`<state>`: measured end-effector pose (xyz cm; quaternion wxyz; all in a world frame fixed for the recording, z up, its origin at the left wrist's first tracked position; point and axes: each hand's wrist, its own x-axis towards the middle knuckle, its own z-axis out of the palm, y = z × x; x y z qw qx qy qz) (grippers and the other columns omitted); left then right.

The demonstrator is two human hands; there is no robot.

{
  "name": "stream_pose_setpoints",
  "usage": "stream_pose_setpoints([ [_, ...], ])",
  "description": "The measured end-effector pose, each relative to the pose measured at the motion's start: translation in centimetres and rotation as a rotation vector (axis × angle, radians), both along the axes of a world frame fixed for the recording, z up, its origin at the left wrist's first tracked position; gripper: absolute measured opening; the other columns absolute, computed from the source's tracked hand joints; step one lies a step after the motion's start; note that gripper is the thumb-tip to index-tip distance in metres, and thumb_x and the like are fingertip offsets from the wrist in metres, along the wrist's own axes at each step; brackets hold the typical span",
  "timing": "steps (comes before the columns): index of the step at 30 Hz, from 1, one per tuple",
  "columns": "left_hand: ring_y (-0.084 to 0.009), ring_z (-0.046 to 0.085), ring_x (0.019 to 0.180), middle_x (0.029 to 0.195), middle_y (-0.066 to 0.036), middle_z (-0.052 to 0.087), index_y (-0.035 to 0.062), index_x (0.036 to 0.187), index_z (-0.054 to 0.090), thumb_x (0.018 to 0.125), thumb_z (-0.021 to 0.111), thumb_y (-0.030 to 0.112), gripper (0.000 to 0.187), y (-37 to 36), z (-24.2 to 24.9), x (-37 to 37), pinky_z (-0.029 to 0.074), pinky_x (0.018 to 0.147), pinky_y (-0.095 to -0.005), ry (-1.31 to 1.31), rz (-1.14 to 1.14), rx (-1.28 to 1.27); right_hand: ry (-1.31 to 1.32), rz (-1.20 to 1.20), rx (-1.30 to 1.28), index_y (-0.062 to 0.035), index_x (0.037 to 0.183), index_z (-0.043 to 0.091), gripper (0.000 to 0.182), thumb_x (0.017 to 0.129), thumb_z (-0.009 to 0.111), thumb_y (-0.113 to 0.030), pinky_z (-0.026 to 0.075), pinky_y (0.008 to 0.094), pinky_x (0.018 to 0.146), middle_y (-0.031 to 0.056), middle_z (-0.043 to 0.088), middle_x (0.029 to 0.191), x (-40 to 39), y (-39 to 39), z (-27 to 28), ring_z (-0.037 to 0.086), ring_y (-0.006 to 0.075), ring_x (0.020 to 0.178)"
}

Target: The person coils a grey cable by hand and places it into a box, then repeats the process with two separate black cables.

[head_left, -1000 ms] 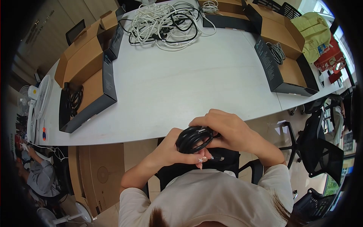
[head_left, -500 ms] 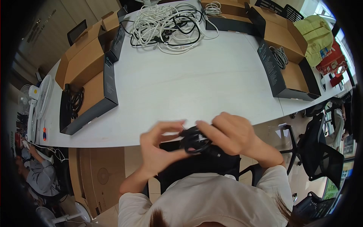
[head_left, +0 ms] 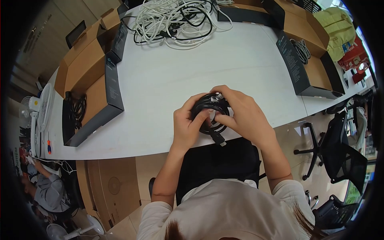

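A coiled black cable [head_left: 216,102] is held between both my hands over the front edge of the white table [head_left: 160,80]. My left hand [head_left: 189,123] grips the coil's left side, its thumb reaching into the middle. Around the right side, my right hand [head_left: 241,112] has its fingers on top and its thumb inside the ring. One connector hangs below the coil, its metal tip pointing down. Another plug end lies at the top of the coil, near the right fingers.
A tangle of white and black cables [head_left: 172,24] lies at the back. The left open box [head_left: 115,90] holds black cable; the right open box [head_left: 298,80] holds grey cable. A fan [head_left: 46,102] and screwdriver [head_left: 49,147] are at left. A person [head_left: 50,192] sits lower left.
Both my hands have moved up and forward with the black coil, from over my lap to the table edge. My left hand has closed onto the coil.
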<state>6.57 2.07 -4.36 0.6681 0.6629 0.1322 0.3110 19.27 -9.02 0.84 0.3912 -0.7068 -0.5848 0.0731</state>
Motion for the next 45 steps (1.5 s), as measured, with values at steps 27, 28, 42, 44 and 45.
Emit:
stream_pose_setpoints([
  [27, -0.0049, 0.040, 0.051, 0.059, 0.002, 0.043, 0.0027, 0.091, 0.051, 0.096, 0.044, 0.026, 0.025, 0.1, 0.0, 0.0, 0.037, 0.048, -0.0200, -0.085, 0.151, -0.283, 0.205, 0.028, 0.193, -0.0047, 0.095, 0.069, 0.021, 0.074, 0.069, -0.005, 0.042, 0.0236, 0.062, 0.0037, 0.062, 0.076, 1.2, 1.3, 0.5, 0.052, 0.0115, 0.067],
  [28, -0.0052, 0.042, 0.052, 0.060, 0.002, 0.045, 0.0023, 0.092, 0.051, 0.095, 0.046, 0.023, 0.022, 0.2, -0.1, -0.1, 0.038, 0.049, -0.0200, -0.099, 0.128, -0.315, 0.191, 0.018, 0.229, -0.0045, 0.095, 0.069, 0.021, 0.073, 0.070, -0.005, 0.042, 0.0238, 0.063, 0.0035, 0.061, 0.075, 0.9, 1.5, 0.4, 0.052, 0.0118, 0.068],
  [42, -0.0017, 0.045, 0.053, 0.065, 0.003, 0.051, -0.0011, 0.100, 0.057, 0.079, 0.065, 0.021, 0.032, 0.4, 0.2, -1.0, 0.036, 0.049, -0.0165, -0.095, 0.044, -0.288, -0.027, -0.074, 0.336, -0.0021, 0.090, 0.067, 0.022, 0.069, 0.071, -0.001, 0.043, 0.0265, 0.071, 0.0060, 0.064, 0.080, 0.7, 1.4, -0.1, 0.057, 0.0159, 0.072],
  [44, -0.0014, 0.045, 0.054, 0.065, 0.004, 0.051, -0.0005, 0.102, 0.057, 0.079, 0.066, 0.022, 0.034, 0.5, 0.1, -1.0, 0.036, 0.050, -0.0163, -0.094, 0.078, -0.310, 0.009, -0.060, 0.340, -0.0055, 0.089, 0.067, 0.019, 0.070, 0.072, -0.005, 0.041, 0.0270, 0.068, 0.0021, 0.063, 0.077, 0.8, 1.6, -0.7, 0.057, 0.0156, 0.071],
  [45, -0.0012, 0.044, 0.054, 0.065, 0.004, 0.051, 0.0000, 0.103, 0.057, 0.079, 0.066, 0.022, 0.034, 0.4, 0.2, -1.1, 0.035, 0.050, -0.0162, -0.089, 0.087, -0.322, 0.027, -0.052, 0.342, -0.0072, 0.088, 0.068, 0.017, 0.071, 0.072, -0.007, 0.039, 0.0273, 0.067, 0.0001, 0.062, 0.075, 0.9, 1.7, -1.0, 0.057, 0.0155, 0.071],
])
